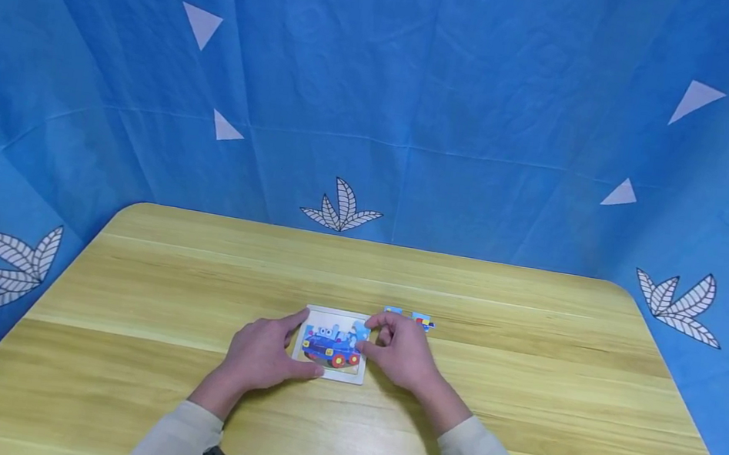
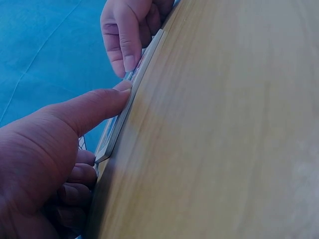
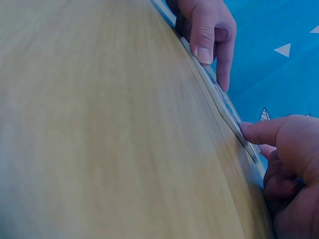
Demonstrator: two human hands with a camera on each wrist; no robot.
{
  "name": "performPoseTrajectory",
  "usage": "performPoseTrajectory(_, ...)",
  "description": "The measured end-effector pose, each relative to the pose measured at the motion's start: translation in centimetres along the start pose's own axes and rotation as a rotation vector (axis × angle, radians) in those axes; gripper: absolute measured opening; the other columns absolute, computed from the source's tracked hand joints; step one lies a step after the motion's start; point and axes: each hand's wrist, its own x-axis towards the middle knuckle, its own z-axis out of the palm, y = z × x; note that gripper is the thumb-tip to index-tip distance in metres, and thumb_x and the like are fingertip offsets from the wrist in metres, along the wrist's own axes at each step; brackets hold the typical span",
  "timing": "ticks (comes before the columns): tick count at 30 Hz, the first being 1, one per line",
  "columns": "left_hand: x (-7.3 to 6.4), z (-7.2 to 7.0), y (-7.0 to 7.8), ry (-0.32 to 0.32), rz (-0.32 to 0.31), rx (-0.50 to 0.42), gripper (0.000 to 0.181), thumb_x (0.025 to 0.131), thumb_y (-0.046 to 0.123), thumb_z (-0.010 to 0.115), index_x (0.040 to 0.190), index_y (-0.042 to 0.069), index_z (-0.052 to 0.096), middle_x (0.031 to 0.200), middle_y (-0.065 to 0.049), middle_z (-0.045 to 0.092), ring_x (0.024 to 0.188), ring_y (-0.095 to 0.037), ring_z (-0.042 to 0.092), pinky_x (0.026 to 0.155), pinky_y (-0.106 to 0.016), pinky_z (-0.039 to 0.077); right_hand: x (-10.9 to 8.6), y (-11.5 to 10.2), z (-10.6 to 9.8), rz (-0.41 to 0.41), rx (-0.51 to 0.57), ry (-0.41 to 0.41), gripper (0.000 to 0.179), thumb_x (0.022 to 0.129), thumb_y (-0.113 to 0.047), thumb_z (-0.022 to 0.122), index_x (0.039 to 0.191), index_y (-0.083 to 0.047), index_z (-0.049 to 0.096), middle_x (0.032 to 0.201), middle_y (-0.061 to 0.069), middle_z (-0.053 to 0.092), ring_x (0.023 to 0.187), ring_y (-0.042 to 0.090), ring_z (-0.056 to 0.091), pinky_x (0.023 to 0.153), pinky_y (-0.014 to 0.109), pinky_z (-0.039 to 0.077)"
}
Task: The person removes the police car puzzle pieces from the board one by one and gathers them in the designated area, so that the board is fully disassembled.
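Observation:
A jigsaw puzzle board (image 1: 343,378) with a pale frame lies flat on the table, a blue vehicle with red and yellow wheels showing in it. My left hand (image 1: 259,353) grips its left side, thumb on the near edge and index finger by the far left corner. At the board's right side, my right hand (image 1: 404,354) pinches a light blue puzzle piece (image 1: 360,329) between thumb and index finger, over the picture's upper right. In the left wrist view the thumb (image 2: 102,105) presses on the frame's edge. The right fingers partly hide the piece.
Two loose puzzle pieces, one (image 1: 423,320) with red and yellow on it and another (image 1: 393,309) partly behind the right hand, lie just beyond that hand. The wooden table (image 1: 521,405) reaches back to a blue patterned cloth (image 1: 491,121).

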Motion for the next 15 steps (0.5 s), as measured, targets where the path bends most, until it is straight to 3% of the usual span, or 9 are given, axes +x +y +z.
performPoseTrajectory(15,0.1,0.2,-0.2,0.003,0.015,0.015,0.106,0.066,0.067,0.082,0.149,0.011,0.049,0.132,-0.013,0.063,0.101,-0.027,0.06,0.083,-0.045,0.046,-1.0,0.4,-1.0,-0.092,0.023,-0.028,0.025,0.082,-0.011,0.083,0.104,-0.007,0.07,0.058,-0.007,0.036,0.053,0.006,0.034,0.069,0.033,0.041)
